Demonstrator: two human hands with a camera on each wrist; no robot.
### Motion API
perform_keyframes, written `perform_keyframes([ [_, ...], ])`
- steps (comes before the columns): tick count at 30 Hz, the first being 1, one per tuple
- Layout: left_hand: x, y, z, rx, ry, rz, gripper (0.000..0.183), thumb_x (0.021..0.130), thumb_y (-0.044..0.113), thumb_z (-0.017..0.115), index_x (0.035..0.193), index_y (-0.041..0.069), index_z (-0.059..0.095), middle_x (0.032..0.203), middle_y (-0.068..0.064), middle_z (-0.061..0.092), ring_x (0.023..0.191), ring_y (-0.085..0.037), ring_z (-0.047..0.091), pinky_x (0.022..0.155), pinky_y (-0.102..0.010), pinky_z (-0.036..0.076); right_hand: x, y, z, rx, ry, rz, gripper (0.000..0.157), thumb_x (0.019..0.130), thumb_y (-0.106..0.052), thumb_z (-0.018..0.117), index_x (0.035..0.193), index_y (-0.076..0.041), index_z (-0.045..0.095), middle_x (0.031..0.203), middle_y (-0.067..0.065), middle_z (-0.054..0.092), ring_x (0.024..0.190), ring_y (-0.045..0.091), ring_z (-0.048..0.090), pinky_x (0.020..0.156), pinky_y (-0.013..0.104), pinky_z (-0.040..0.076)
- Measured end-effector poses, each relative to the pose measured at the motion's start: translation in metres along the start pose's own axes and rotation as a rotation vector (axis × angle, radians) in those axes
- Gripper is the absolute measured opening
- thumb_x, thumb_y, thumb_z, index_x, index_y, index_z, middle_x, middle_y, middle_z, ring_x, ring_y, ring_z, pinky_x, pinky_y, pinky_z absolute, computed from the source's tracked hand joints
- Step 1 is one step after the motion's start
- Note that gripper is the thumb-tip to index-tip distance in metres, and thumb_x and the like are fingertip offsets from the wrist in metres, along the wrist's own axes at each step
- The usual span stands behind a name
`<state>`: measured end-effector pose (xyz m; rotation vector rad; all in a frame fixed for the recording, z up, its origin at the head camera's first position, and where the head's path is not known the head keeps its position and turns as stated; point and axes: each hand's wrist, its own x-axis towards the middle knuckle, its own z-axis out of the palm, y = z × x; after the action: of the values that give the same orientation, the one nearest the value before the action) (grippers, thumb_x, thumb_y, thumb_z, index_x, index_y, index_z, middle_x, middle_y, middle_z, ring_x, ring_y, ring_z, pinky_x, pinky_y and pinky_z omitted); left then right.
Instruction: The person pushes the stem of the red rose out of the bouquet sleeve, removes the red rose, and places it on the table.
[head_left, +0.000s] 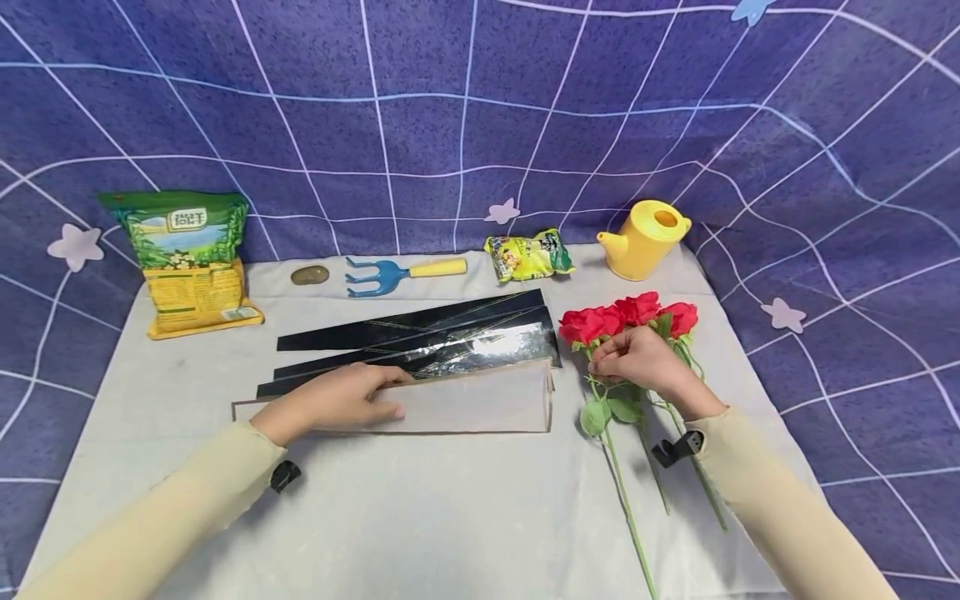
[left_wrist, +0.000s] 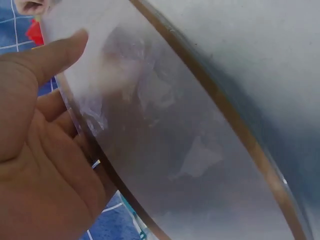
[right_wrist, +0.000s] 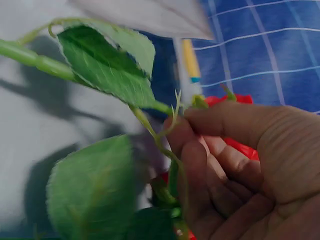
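My left hand [head_left: 345, 400] holds the upper edge of a translucent, brown-bordered wrapping sheet [head_left: 480, 406]. In the left wrist view its thumb lies over the front of the sheet [left_wrist: 190, 150], with the other fingers behind the edge. Black wrapping sheets [head_left: 405, 327] with thin gold lines lie just beyond. On the right, my right hand [head_left: 641, 358] pinches the stem of the leftmost red rose [head_left: 588, 325] below its bloom. Green leaves [right_wrist: 95, 190] hang beside those fingers in the right wrist view. Two more roses [head_left: 678, 318] lie next to it, partly hidden by the hand.
Along the back stand a green-and-yellow bag [head_left: 191, 267], a brown stone-like oval [head_left: 310, 275], a blue hand rake [head_left: 382, 277] with a yellow handle, a small yellow-green packet [head_left: 528, 256] and a yellow watering can [head_left: 641, 242]. Blue patterned cloth [head_left: 420, 125] hangs behind the table.
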<state>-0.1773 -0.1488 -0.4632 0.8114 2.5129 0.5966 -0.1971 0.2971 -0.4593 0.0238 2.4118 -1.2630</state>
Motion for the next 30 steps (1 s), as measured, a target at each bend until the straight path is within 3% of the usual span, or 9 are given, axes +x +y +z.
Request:
perform_keyframes([
  [6, -0.001, 0.005, 0.004, 0.073, 0.102, 0.024, 0.051, 0.090, 0.037, 0.062, 0.137, 0.023, 0.048, 0.129, -0.002, 0.054, 0.115, -0.020, 0.051, 0.089, -0.045, 0.042, 0.012, 0.005, 0.010, -0.225, 0.094, -0.053, 0.013, 0.078, -0.020, 0.076, 0.084, -0.008, 0.073, 0.071, 0.001, 0.068, 0.063, 0.016, 0.062, 0.056, 0.032, 0.049],
  [10, -0.001, 0.007, 0.009, 0.148, 0.146, 0.059, 0.055, 0.090, 0.034, 0.062, 0.141, 0.022, 0.043, 0.129, -0.008, 0.051, 0.112, -0.024, 0.053, 0.086, -0.046, 0.044, 0.016, 0.007, 0.012, -0.325, 0.119, -0.095, 0.011, 0.078, -0.022, 0.076, 0.081, -0.012, 0.073, 0.067, -0.003, 0.066, 0.060, 0.015, 0.060, 0.054, 0.032, 0.047],
  [13, -0.001, 0.009, 0.014, 0.198, 0.173, 0.078, 0.057, 0.089, 0.033, 0.064, 0.141, 0.021, 0.044, 0.120, -0.004, 0.053, 0.093, -0.018, 0.057, 0.074, -0.042, 0.047, 0.018, 0.010, 0.012, -0.352, 0.134, -0.097, 0.011, 0.077, -0.022, 0.076, 0.080, -0.012, 0.073, 0.066, -0.004, 0.066, 0.058, 0.014, 0.059, 0.053, 0.032, 0.045],
  [17, 0.000, 0.010, 0.022, 0.263, 0.215, 0.109, 0.060, 0.086, 0.031, 0.068, 0.140, 0.019, 0.045, 0.106, 0.002, 0.050, 0.075, -0.010, 0.047, 0.059, -0.032, 0.043, 0.021, 0.012, 0.011, -0.370, 0.154, -0.110, 0.011, 0.077, -0.022, 0.077, 0.080, -0.012, 0.074, 0.065, -0.005, 0.066, 0.058, 0.014, 0.058, 0.053, 0.031, 0.044],
  [20, 0.002, 0.008, 0.028, 0.322, 0.246, 0.123, 0.062, 0.084, 0.031, 0.071, 0.139, 0.017, 0.047, 0.104, 0.001, 0.048, 0.077, -0.011, 0.045, 0.057, -0.030, 0.041, 0.022, 0.014, 0.011, -0.372, 0.162, -0.124, 0.012, 0.077, -0.022, 0.078, 0.080, -0.011, 0.074, 0.067, -0.004, 0.066, 0.058, 0.014, 0.057, 0.053, 0.031, 0.045],
  [26, 0.006, 0.007, 0.036, 0.424, 0.306, 0.185, 0.060, 0.081, 0.032, 0.072, 0.133, 0.008, 0.053, 0.103, -0.007, 0.048, 0.087, -0.021, 0.045, 0.069, -0.036, 0.042, 0.020, 0.013, 0.013, -0.390, 0.171, -0.151, 0.012, 0.077, -0.022, 0.078, 0.080, -0.011, 0.074, 0.071, -0.004, 0.067, 0.058, 0.012, 0.058, 0.053, 0.030, 0.045],
  [30, 0.009, 0.006, 0.041, 0.474, 0.319, 0.213, 0.057, 0.082, 0.033, 0.071, 0.130, 0.006, 0.056, 0.104, -0.012, 0.048, 0.088, -0.025, 0.044, 0.070, -0.037, 0.042, 0.015, 0.000, 0.008, -0.410, 0.193, -0.195, 0.010, 0.078, -0.020, 0.078, 0.081, -0.010, 0.075, 0.072, -0.003, 0.068, 0.057, 0.013, 0.057, 0.051, 0.031, 0.045],
])
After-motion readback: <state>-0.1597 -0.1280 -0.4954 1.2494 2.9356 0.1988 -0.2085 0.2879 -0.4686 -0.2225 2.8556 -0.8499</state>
